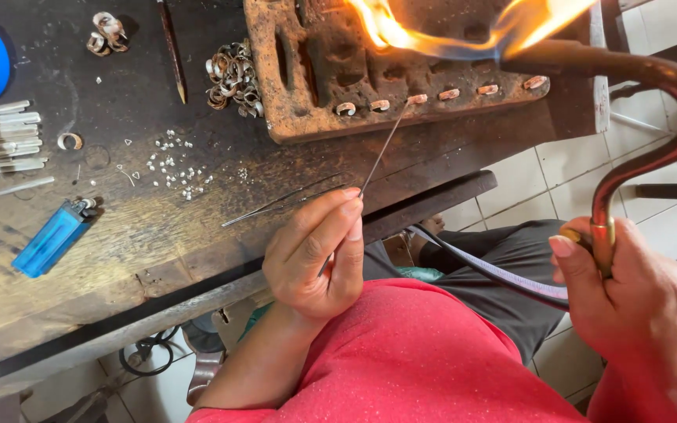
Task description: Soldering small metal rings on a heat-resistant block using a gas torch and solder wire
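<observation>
**A:** What is the left hand (316, 254) doing at lower centre of the frame?

**B:** It is pinching a thin metal rod (381, 153) between thumb and fingers. The rod is slanting up and to the right, its tip reaching the third of six small rings (417, 99) that are sitting in a row along the near edge of the block (307, 86).

**A:** And the right hand (628, 294)?

**B:** At lower right, it is clenching around the brass base of a curved torch (652, 117). The torch is arching up and over to the left; its flame (432, 31) is blowing leftward over the block at the top of the frame. A hose (495, 274) is trailing from the torch across the lap.

**A:** What is lying on the table (143, 235)?

**B:** A blue lighter (50, 239) is resting at left, near scattered tiny metal bits (174, 164). A heap of metal loops (234, 77) is sitting just left of the block, and tweezers (276, 205) are lying close to the left hand.
</observation>
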